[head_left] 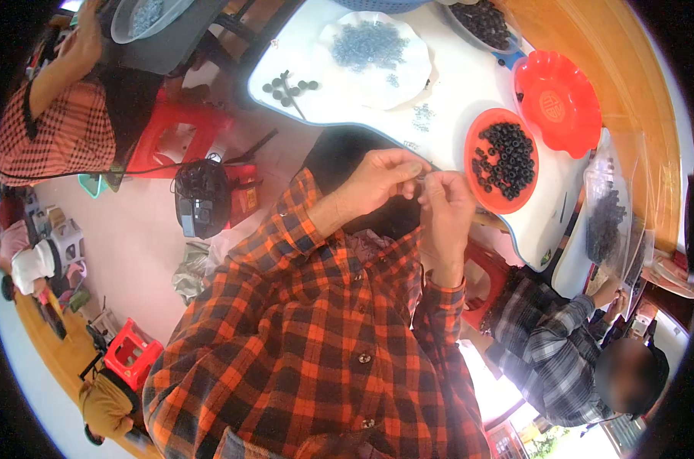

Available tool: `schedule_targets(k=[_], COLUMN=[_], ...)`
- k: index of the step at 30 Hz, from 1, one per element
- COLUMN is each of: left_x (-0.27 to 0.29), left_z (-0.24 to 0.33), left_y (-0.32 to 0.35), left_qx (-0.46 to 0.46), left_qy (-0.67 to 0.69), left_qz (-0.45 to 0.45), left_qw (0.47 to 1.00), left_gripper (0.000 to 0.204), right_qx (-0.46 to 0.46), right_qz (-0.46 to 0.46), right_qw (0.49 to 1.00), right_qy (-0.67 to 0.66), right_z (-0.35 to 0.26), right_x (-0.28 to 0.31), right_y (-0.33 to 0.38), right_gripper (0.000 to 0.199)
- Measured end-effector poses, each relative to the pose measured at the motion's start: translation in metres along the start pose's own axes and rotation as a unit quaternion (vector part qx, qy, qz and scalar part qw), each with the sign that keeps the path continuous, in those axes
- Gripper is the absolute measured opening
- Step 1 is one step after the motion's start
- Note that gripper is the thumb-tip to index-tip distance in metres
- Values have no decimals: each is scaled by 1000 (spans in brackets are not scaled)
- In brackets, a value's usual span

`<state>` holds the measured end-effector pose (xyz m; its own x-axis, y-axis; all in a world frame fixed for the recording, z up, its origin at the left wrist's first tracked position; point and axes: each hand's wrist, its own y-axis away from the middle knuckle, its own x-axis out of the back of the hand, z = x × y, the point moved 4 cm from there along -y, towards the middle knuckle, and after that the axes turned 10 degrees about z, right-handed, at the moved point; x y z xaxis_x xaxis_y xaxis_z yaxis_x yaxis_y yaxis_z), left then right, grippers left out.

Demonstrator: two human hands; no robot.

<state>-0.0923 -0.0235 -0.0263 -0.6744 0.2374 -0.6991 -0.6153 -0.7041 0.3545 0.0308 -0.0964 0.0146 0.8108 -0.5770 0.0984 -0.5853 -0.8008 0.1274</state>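
Observation:
In front of my chest, at the table's near edge, both hands are brought close together. My left hand (385,182) is closed in a pinch, thumb against forefinger. My right hand (446,200) pinches too, its fingertips nearly meeting the left ones. Whatever lies between the fingertips is too small to make out. Just right of my right hand sits an orange-red plate (475,177) with many small black ring-shaped parts (507,157). Farther off, a white scalloped plate (414,86) bears a heap of small clear bluish pieces (368,44). A few more clear pieces (423,117) lie on the white table (339,107).
Several black round caps (289,88) lie at the table's left. A red scalloped bowl (557,103) and a tub of dark parts (481,24) stand at the far right. Co-workers sit left and right; a red stool (180,134) is left of me.

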Motion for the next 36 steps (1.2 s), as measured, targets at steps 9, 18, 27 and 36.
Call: schedule_targets(k=[9, 18, 27, 36], left_x=[2, 7, 8, 7], left_z=[-1, -8, -13, -8], left_y=[2, 6, 6, 7], left_qx=[37, 44, 51, 38], left_qy=[21, -14, -28, -29], left_qz=[11, 31, 22, 21], left_qw=[999, 998, 998, 999], left_gripper=[20, 19, 21, 22], right_qx=[-5, 36, 261, 203], right_qz=[-15, 45, 165, 140], right_qw=[999, 997, 885, 795], right_qy=[-36, 59, 347, 554], right_z=[2, 7, -24, -17], right_x=[-3, 12, 54, 49], right_y=[0, -1, -55, -85], right_gripper=[9, 6, 9, 17])
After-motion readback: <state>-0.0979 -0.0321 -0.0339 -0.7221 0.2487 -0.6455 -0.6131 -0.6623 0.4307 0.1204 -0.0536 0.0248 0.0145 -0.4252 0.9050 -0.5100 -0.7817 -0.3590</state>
